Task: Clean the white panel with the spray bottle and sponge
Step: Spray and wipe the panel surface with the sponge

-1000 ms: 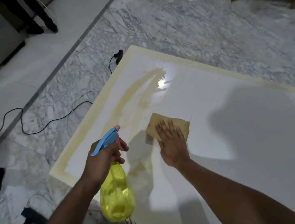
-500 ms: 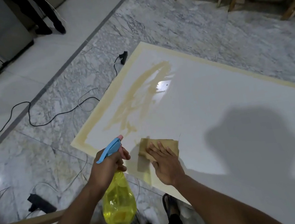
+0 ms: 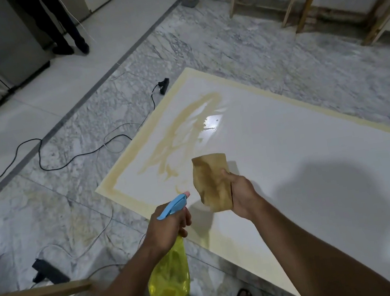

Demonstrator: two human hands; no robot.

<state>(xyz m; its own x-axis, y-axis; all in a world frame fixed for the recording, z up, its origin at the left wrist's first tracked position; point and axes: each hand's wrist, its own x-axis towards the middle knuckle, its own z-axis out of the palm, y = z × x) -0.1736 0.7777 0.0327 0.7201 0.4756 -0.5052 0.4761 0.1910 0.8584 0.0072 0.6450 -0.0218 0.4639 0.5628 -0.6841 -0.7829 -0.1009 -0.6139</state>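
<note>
My right hand (image 3: 242, 195) holds the sponge (image 3: 212, 183) lifted, my left hand (image 3: 169, 229) grips the spray bottle (image 3: 170, 284); the panel (image 3: 290, 159) runs 10-to-4, its stain (image 3: 182, 134) at 11, nearer the sponge.

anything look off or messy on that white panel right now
Yes: brownish-yellow smears streak the white panel near its far left corner, uneven and wet-looking beside a glare spot. The sponge is lifted off the panel in the right hand, so they remain unwiped.
</note>
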